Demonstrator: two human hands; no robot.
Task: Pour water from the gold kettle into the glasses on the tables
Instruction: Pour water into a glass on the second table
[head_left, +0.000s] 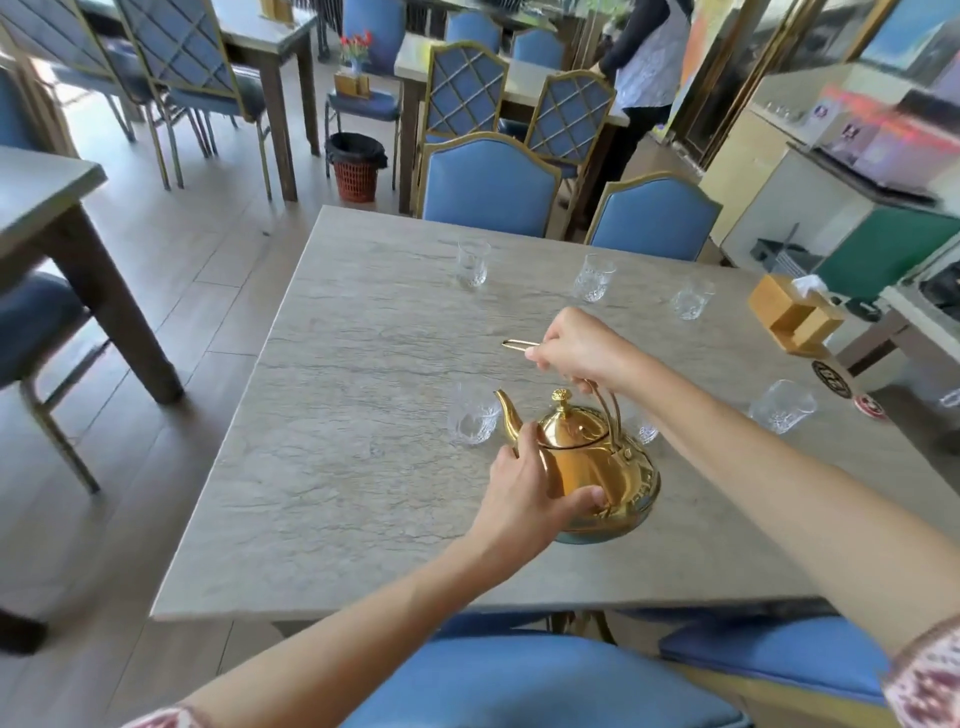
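Note:
The gold kettle (592, 462) sits near the front middle of the grey stone table (337, 415), spout pointing left and away. My right hand (576, 345) grips its raised wire handle from above. My left hand (524, 493) cups the kettle's left side below the spout. An empty cut glass (472, 418) stands just beyond the spout tip. Another glass (647, 431) is mostly hidden behind the kettle. A third near glass (782, 405) is at the right. Three more glasses (472, 262) (595, 278) (692, 300) stand along the far side.
A wooden tissue box (795, 319) sits at the table's right edge. Blue chairs (488, 182) line the far side, and two more (545, 680) stand just below me. A red bin (356, 166) and other tables are beyond. A person (649, 57) stands at the back.

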